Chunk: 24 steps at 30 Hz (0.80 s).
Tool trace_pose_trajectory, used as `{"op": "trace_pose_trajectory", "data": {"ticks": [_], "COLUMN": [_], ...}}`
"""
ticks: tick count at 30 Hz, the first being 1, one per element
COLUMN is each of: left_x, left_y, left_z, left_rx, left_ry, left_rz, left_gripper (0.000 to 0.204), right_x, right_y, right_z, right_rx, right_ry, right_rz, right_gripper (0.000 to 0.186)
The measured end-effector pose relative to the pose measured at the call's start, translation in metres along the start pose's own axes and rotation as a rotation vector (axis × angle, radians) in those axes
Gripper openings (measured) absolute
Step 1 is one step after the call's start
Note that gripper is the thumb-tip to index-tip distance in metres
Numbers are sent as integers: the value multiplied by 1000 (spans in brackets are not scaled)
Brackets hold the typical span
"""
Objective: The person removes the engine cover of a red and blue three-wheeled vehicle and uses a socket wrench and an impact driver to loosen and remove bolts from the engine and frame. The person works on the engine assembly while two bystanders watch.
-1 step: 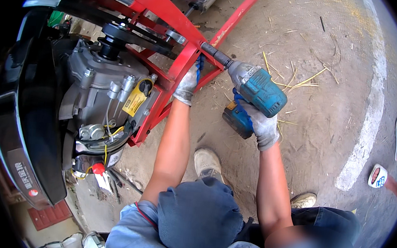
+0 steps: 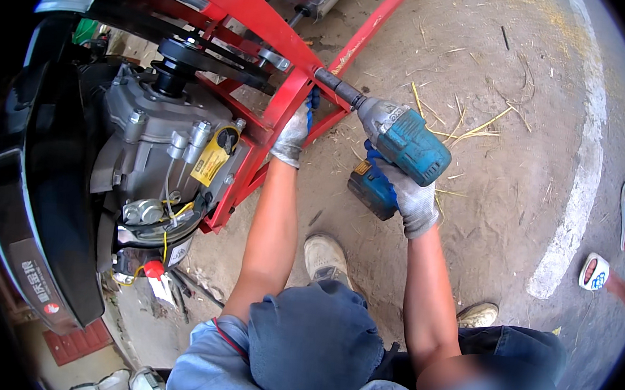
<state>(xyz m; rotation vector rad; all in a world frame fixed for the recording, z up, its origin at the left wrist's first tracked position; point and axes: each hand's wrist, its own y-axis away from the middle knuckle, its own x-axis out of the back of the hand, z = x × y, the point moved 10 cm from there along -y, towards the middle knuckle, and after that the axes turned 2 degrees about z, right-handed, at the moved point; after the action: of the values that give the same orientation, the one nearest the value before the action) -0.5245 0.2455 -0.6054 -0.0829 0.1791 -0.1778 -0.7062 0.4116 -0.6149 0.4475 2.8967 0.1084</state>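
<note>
A teal and grey cordless impact wrench (image 2: pixel 413 148) is gripped by my right hand (image 2: pixel 415 201), which wears a white and blue work glove. The long dark socket (image 2: pixel 339 88) on its nose meets the red metal frame (image 2: pixel 288 95) near a corner; any fastener inside is hidden. Below the grip hangs the battery pack (image 2: pixel 372 192). My left hand (image 2: pixel 291 137), gloved the same way, reaches behind the upright frame bar close to that corner. Its fingers are mostly covered by the bar, so whether they hold anything cannot be seen.
A grey engine (image 2: pixel 159 123) with a black pulley (image 2: pixel 173 66) and belt sits left of the frame, beside a black cover (image 2: pixel 49 176). Straw (image 2: pixel 477 127) lies on the ground near a white painted line (image 2: pixel 574 177). Another person's sandalled foot (image 2: pixel 595 274) is at the right.
</note>
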Motion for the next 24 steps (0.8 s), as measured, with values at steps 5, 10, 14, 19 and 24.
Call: {"op": "trace_pose_trajectory", "data": {"ticks": [5,10,14,19,24], "left_x": [3,-12,-16,-11,-22], "left_y": [10,18,15,11,7], "left_z": [-17,-1,-5,-8,0], "left_rx": [108,13,62,60,-69], "left_ry": [-136,73,224,166,306], "left_rz": [-47,52,-43,-62,-117], "left_gripper": [31,28,24,21,22], "right_x": [0,0,-3,-3,-1], "right_y": [2,4,4,4,-1], "right_z": [11,10,10,10,5], "right_rx": [-49,-116,-74,-95,-60], "right_ry": [-122,-135,-102,-116,-115], "right_rz": [9,40,14,-5,-25], "right_gripper": [35,34,35,37,36]}}
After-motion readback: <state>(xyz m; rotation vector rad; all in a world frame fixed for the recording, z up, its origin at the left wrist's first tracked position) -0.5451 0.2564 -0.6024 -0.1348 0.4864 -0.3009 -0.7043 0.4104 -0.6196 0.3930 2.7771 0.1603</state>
